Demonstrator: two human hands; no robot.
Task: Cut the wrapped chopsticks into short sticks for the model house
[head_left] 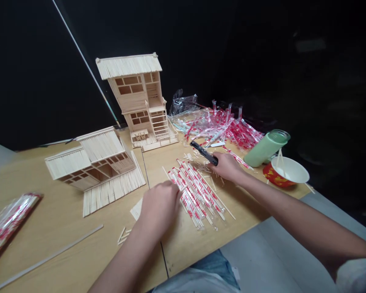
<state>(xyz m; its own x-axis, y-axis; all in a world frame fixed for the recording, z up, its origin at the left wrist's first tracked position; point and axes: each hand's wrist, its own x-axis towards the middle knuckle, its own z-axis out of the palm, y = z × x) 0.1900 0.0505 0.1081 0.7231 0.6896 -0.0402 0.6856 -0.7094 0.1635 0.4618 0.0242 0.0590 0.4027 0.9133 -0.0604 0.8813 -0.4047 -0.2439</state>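
Wrapped chopsticks [195, 193] in red-and-white paper sleeves lie in a loose fan on the light wooden table [61, 228]. My left hand [160, 209] curls over their near-left end, with its fingers closed on a wrapped chopstick. My right hand [227, 167] grips a black-handled tool [203, 153], whose exact kind I cannot tell. That tool points left, above a scatter of short wooden stick pieces [199, 162].
Behind stand a two-storey stick model house [137, 101] and a lower model section [91, 158] beside a stick panel [112, 193]. Plastic wrappers [216, 126] are heaped at the back right. Nearby are a green bottle [265, 148] and a white bowl [289, 170].
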